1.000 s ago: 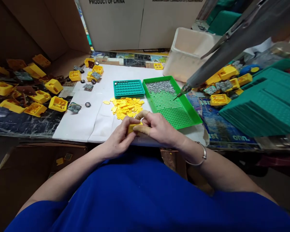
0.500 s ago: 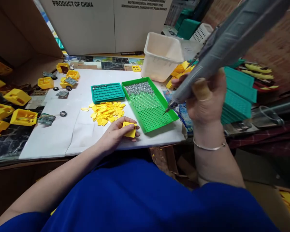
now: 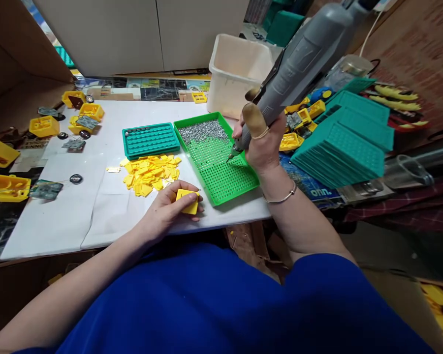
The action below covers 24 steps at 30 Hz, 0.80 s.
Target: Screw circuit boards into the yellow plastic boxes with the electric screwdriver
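Between the thumb and fingers of my left hand (image 3: 166, 209) is a small yellow plastic case (image 3: 187, 201), close to the table's front edge. My right hand (image 3: 264, 145), with covers on its thumb and a finger, wraps round a grey electric screwdriver (image 3: 295, 69). The driver slants down to the left, its bit over the green perforated tray (image 3: 229, 182); whether the bit touches the tray I cannot tell. Small silver screws (image 3: 203, 132) lie heaped at the tray's far end. Left of the tray sits a pile of flat yellow pieces (image 3: 151, 172).
A teal tray (image 3: 151, 139) holds a few small round parts. Yellow housings (image 3: 44, 126) with circuit boards and wired discs lie at left. A whitish plastic bin (image 3: 236, 73) stands behind the green tray. Stacked teal trays (image 3: 343, 147) and more yellow housings (image 3: 291, 141) are at right.
My right hand has brought the screwdriver left and lower over the green tray. My left hand still holds the yellow case. The view has shifted, sliding the table leftward in the picture.
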{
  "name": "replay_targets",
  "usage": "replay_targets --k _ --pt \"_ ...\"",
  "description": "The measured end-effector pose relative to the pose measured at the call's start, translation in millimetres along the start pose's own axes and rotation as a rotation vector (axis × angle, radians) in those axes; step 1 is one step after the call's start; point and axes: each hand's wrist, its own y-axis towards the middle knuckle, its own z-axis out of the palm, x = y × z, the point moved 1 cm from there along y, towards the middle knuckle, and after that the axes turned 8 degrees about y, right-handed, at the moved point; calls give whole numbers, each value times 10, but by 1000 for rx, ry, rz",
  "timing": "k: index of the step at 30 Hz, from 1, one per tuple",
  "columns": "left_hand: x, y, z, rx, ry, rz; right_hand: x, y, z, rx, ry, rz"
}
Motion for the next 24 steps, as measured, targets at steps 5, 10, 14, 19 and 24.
replay_targets --k 5,10,14,19,24 --pt "9 -4 4 -11 -12 -13 -11 -11 -15 24 -38 22" --pt "-2 5 -8 -31 -64 -34 -42 -6 -14 11 -75 18" --pt "4 36 -29 -31 -153 -61 90 42 32 2 -104 18" --pt "29 58 -35 -50 -191 -67 510 -41 313 56 43 30" --pt "34 52 -33 -35 -229 -68 794 -344 647 146 336 128"
